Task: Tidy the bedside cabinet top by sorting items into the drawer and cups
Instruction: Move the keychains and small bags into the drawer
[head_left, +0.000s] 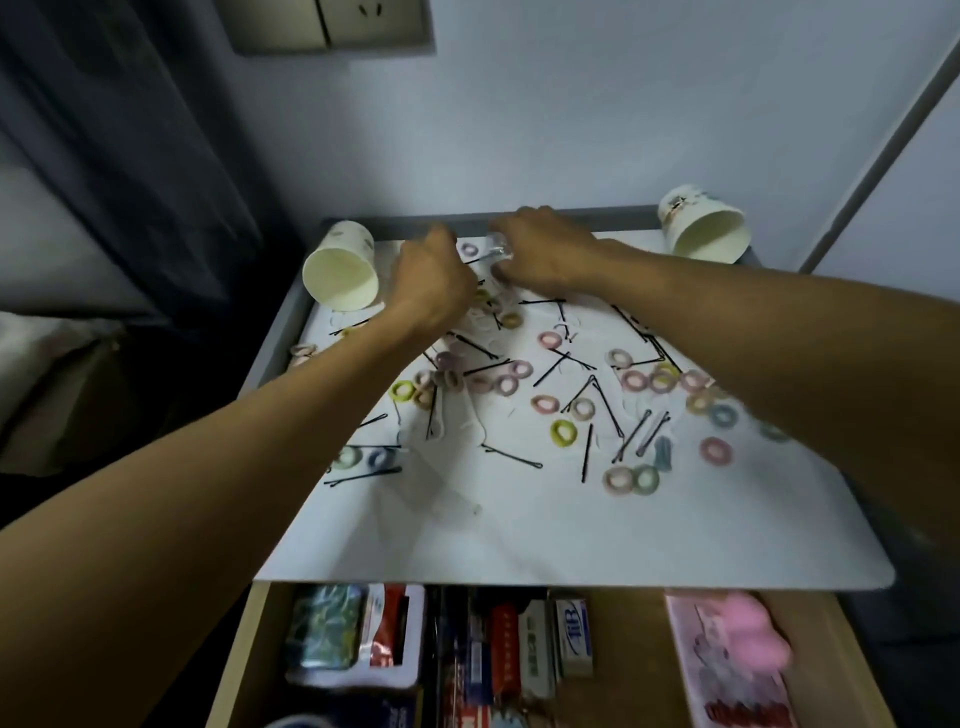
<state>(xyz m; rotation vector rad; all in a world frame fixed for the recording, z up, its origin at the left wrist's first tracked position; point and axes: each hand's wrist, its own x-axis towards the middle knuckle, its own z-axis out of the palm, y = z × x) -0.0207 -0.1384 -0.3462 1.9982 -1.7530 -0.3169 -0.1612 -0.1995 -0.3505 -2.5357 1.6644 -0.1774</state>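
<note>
The white cabinet top (545, 525) is strewn with several small coloured hair ties (562, 432) and black bobby pins (511, 457). Two paper cups stand at the back corners, the left cup (340, 267) and the right cup (701, 228). My left hand (431, 280) reaches to the back middle with its fingers curled down among the items; what it grips is hidden. My right hand (545, 249) is beside it and pinches a small clear crumpled thing (500, 250). Below the top, the drawer (623, 654) stands open.
The drawer holds a white and red packet (384, 634), small boxes (571, 639), a patterned tin (324, 626) and a pink item (748, 639) on a pink card. A grey rim (597, 215) edges the cabinet at the back wall. A dark curtain (130, 156) hangs at left.
</note>
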